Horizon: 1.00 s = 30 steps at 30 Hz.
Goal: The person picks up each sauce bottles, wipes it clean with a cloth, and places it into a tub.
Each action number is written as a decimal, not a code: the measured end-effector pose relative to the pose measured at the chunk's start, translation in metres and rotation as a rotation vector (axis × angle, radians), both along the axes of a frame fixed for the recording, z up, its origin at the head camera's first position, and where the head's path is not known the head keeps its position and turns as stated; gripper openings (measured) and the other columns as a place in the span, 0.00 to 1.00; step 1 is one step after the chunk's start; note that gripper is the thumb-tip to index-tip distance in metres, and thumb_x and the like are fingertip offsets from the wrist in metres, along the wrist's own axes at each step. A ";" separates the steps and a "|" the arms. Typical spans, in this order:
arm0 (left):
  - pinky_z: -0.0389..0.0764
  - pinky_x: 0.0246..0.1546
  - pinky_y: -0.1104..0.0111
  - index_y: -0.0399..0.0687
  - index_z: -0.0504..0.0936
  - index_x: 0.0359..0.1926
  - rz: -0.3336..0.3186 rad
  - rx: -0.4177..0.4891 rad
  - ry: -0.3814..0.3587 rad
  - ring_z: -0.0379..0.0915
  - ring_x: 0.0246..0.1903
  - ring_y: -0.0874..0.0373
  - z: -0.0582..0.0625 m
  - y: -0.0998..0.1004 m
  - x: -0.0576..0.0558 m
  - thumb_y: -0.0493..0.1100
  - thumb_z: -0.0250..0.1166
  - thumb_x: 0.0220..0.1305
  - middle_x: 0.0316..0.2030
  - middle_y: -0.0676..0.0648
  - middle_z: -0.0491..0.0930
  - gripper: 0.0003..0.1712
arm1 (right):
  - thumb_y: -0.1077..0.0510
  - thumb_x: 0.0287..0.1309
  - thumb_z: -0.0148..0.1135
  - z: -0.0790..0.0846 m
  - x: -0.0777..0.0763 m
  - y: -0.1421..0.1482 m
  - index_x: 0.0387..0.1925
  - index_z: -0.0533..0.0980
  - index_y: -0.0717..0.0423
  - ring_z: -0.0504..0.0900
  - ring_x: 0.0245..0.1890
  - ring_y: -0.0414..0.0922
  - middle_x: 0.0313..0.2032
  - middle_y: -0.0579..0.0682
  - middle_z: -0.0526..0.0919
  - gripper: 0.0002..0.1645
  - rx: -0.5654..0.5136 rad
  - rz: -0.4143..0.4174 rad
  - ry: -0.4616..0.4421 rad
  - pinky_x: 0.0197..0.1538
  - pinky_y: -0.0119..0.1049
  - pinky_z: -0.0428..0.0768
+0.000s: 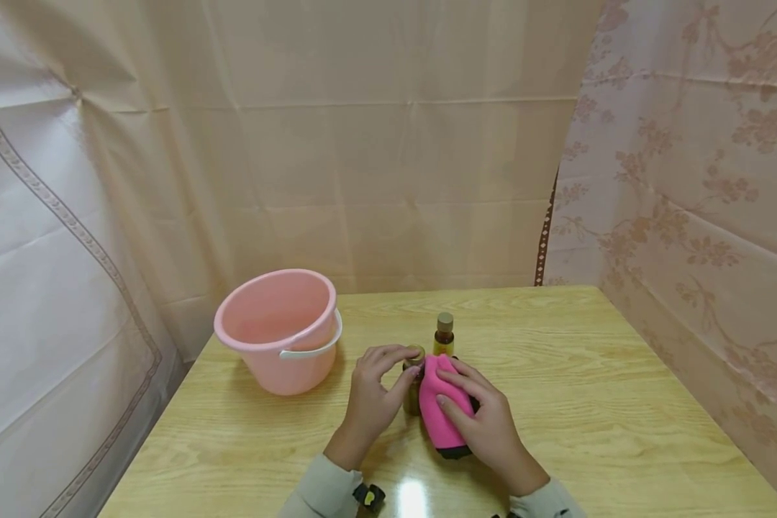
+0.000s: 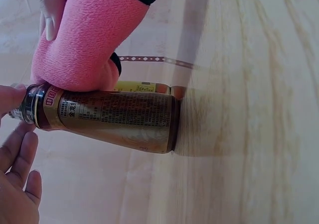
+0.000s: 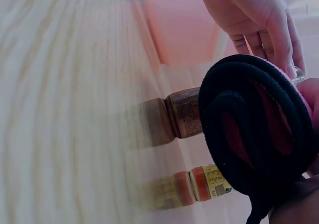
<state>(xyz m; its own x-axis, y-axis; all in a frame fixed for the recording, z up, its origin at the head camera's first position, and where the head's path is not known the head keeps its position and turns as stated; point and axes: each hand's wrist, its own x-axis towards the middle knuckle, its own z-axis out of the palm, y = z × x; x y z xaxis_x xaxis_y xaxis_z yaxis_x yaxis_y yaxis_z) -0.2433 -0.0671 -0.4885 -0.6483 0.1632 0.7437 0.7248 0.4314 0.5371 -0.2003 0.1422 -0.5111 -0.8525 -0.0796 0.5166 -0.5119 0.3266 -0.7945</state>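
Note:
My left hand (image 1: 370, 392) pinches a brown glass bottle (image 1: 411, 397) at its capped neck, between thumb and fingers. The bottle stands upright on the table, and the left wrist view shows its printed label (image 2: 114, 109) with small text. A folded pink plush cloth (image 1: 437, 414) with black edging is gripped in my right hand (image 1: 492, 428). Its upper part lies against the bottle's side just under the neck. The right wrist view looks at the cloth's rolled black-edged end (image 3: 244, 129). Behind the cloth stands a second bottle (image 1: 444, 339) with a yellow label, partly hidden.
At the left of the wooden table (image 1: 596, 374) stands a pink bucket (image 1: 288, 374) with a white handle (image 1: 311, 352). A beige curtain (image 1: 375, 158) hangs behind the table's far edge, and a flowered one (image 1: 699, 180) hangs along the right.

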 end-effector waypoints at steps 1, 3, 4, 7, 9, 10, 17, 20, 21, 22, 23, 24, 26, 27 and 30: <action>0.73 0.55 0.51 0.59 0.89 0.53 -0.001 0.000 -0.001 0.79 0.52 0.58 0.000 0.000 0.000 0.44 0.72 0.67 0.50 0.57 0.86 0.14 | 0.55 0.64 0.72 0.000 0.000 0.000 0.59 0.83 0.40 0.76 0.69 0.51 0.71 0.46 0.75 0.22 -0.001 0.003 -0.004 0.57 0.28 0.80; 0.73 0.55 0.51 0.59 0.89 0.53 -0.003 -0.002 -0.002 0.79 0.53 0.59 0.000 -0.001 0.000 0.44 0.72 0.68 0.50 0.57 0.86 0.14 | 0.55 0.64 0.72 -0.001 0.000 -0.001 0.59 0.83 0.40 0.76 0.69 0.51 0.70 0.46 0.75 0.22 -0.002 0.006 -0.013 0.57 0.29 0.80; 0.73 0.55 0.51 0.59 0.89 0.53 -0.004 -0.002 -0.003 0.79 0.53 0.59 0.000 -0.001 0.000 0.45 0.72 0.68 0.50 0.57 0.86 0.14 | 0.55 0.64 0.73 -0.001 -0.001 -0.001 0.59 0.83 0.40 0.76 0.69 0.51 0.70 0.46 0.75 0.22 -0.001 0.006 -0.020 0.57 0.29 0.80; 0.73 0.55 0.51 0.59 0.88 0.53 -0.006 0.000 -0.004 0.79 0.53 0.58 0.000 -0.002 0.000 0.45 0.71 0.68 0.51 0.57 0.86 0.14 | 0.53 0.64 0.73 0.000 -0.001 -0.002 0.58 0.83 0.40 0.76 0.69 0.51 0.70 0.47 0.75 0.21 0.012 0.004 -0.046 0.58 0.29 0.79; 0.73 0.55 0.51 0.58 0.88 0.54 -0.006 0.005 -0.004 0.79 0.53 0.58 0.001 -0.003 0.000 0.45 0.72 0.68 0.51 0.57 0.86 0.14 | 0.52 0.64 0.73 0.002 -0.002 -0.002 0.58 0.83 0.40 0.75 0.69 0.52 0.71 0.48 0.75 0.21 0.021 0.002 -0.066 0.58 0.31 0.80; 0.73 0.55 0.51 0.58 0.88 0.53 -0.004 0.005 -0.003 0.79 0.53 0.58 0.001 -0.003 0.000 0.45 0.72 0.68 0.51 0.57 0.86 0.14 | 0.51 0.64 0.73 0.002 -0.002 -0.003 0.58 0.83 0.40 0.75 0.70 0.52 0.71 0.49 0.75 0.21 0.029 -0.001 -0.075 0.58 0.32 0.80; 0.73 0.56 0.52 0.56 0.88 0.55 -0.010 0.010 0.003 0.79 0.54 0.58 0.002 -0.003 0.000 0.44 0.72 0.68 0.51 0.56 0.86 0.15 | 0.54 0.62 0.75 0.002 -0.003 -0.002 0.57 0.84 0.40 0.75 0.70 0.53 0.69 0.51 0.76 0.21 0.087 -0.030 -0.142 0.63 0.45 0.78; 0.74 0.55 0.51 0.54 0.89 0.54 -0.007 0.010 0.021 0.79 0.53 0.57 0.002 -0.002 0.001 0.42 0.72 0.67 0.51 0.55 0.86 0.15 | 0.55 0.61 0.75 0.002 -0.004 -0.002 0.57 0.84 0.40 0.74 0.71 0.53 0.69 0.49 0.77 0.22 0.129 -0.043 -0.190 0.67 0.51 0.75; 0.74 0.55 0.51 0.54 0.89 0.54 -0.006 0.010 0.025 0.79 0.52 0.56 0.002 -0.002 0.001 0.42 0.72 0.67 0.51 0.55 0.87 0.15 | 0.55 0.61 0.75 0.001 -0.004 -0.002 0.58 0.84 0.40 0.73 0.71 0.54 0.69 0.49 0.77 0.22 0.145 -0.048 -0.209 0.68 0.52 0.73; 0.74 0.55 0.51 0.54 0.89 0.54 -0.006 0.009 0.025 0.79 0.52 0.56 0.003 -0.002 0.001 0.42 0.72 0.67 0.51 0.55 0.87 0.15 | 0.55 0.61 0.75 0.001 -0.004 -0.001 0.58 0.84 0.40 0.73 0.72 0.54 0.69 0.49 0.77 0.22 0.158 -0.050 -0.230 0.69 0.54 0.72; 0.74 0.55 0.51 0.53 0.89 0.54 -0.006 0.009 0.025 0.80 0.52 0.56 0.003 -0.002 0.001 0.42 0.72 0.67 0.51 0.54 0.87 0.15 | 0.55 0.62 0.74 0.001 -0.004 -0.001 0.58 0.84 0.40 0.72 0.72 0.54 0.69 0.48 0.77 0.22 0.167 -0.051 -0.252 0.70 0.55 0.71; 0.74 0.55 0.50 0.53 0.89 0.54 -0.007 0.009 0.020 0.80 0.52 0.56 0.003 -0.002 0.001 0.42 0.72 0.67 0.51 0.54 0.87 0.15 | 0.55 0.62 0.74 0.000 -0.005 -0.001 0.58 0.84 0.40 0.72 0.72 0.55 0.69 0.49 0.77 0.22 0.174 -0.050 -0.271 0.70 0.56 0.70; 0.74 0.56 0.50 0.53 0.89 0.54 -0.008 0.009 0.008 0.79 0.52 0.56 0.003 -0.001 0.002 0.43 0.72 0.68 0.51 0.54 0.87 0.14 | 0.54 0.62 0.74 -0.001 -0.005 -0.001 0.57 0.84 0.40 0.71 0.72 0.56 0.69 0.49 0.77 0.21 0.190 -0.049 -0.306 0.71 0.58 0.69; 0.74 0.56 0.50 0.53 0.89 0.54 -0.007 0.007 0.002 0.79 0.52 0.56 0.003 -0.001 0.002 0.43 0.71 0.68 0.51 0.54 0.87 0.14 | 0.54 0.63 0.73 -0.002 -0.005 -0.001 0.57 0.84 0.40 0.71 0.73 0.56 0.69 0.49 0.76 0.21 0.198 -0.048 -0.319 0.71 0.58 0.69; 0.74 0.56 0.49 0.54 0.89 0.54 0.001 0.002 -0.013 0.79 0.53 0.56 0.003 -0.002 0.003 0.44 0.72 0.67 0.51 0.54 0.86 0.14 | 0.54 0.63 0.73 -0.003 -0.005 -0.001 0.57 0.84 0.40 0.71 0.73 0.57 0.69 0.50 0.76 0.20 0.211 -0.044 -0.342 0.71 0.60 0.68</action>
